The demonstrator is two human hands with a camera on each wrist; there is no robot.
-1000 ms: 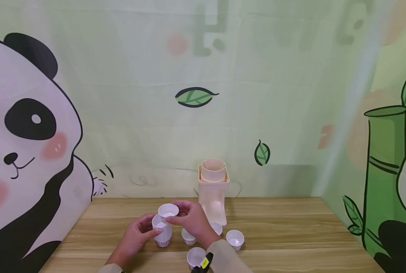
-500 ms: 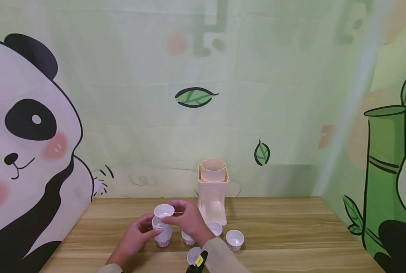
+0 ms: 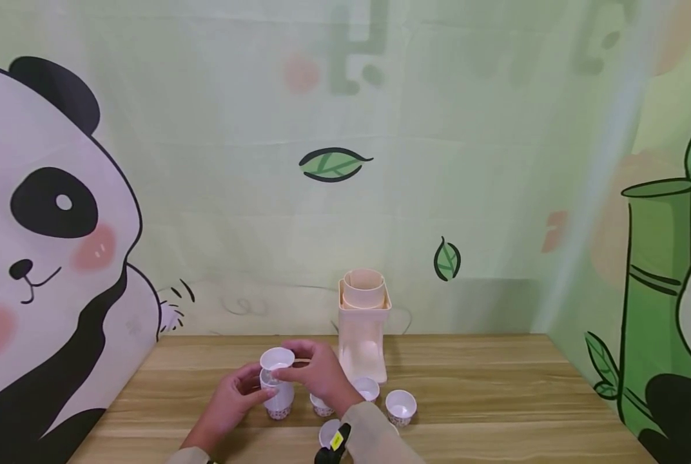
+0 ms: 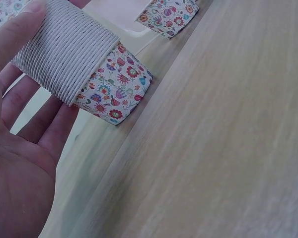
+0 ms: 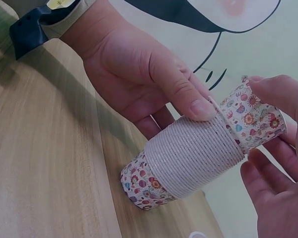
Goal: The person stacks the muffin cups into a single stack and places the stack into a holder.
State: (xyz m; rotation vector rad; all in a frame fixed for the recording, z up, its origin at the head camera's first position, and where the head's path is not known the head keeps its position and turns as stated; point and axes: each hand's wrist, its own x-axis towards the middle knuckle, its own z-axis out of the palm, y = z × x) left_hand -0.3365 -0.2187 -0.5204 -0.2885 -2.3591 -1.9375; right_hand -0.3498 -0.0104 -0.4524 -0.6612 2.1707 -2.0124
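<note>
"What's changing on the head feed?"

"I'm watching the right hand (image 3: 316,370) bringing a single cup (image 3: 278,361) leftward. A second ago it was sitting off to the right of the stack (image 3: 282,399); now it's standing almost squarely above the stack's mouth. The left hand (image 3: 233,398) is barely shifting, and the pink stand (image 3: 361,335) is staying put behind the loose cups (image 3: 400,406) on the table (image 3: 467,380)."

"So what are you taking from that?"

"I'm judging that the two are being brought into line, and that the stack is serving as the steady half."

"And the left wrist?"

"I'm seeing the left thumb and fingers closing round the ribbed rims of the stack, with its flowered base pointing down toward the table. Another cup (image 4: 170,19) is showing just beyond, apart from it."

"Right wrist?"

"There the right thumb and fingers are pinching the single cup by its flowered wall, and its narrow end is meeting the stack's top rim. Most of that wall is showing, so I'm not calling it fully nested; how deep the base is sitting, I can't tell."
</note>
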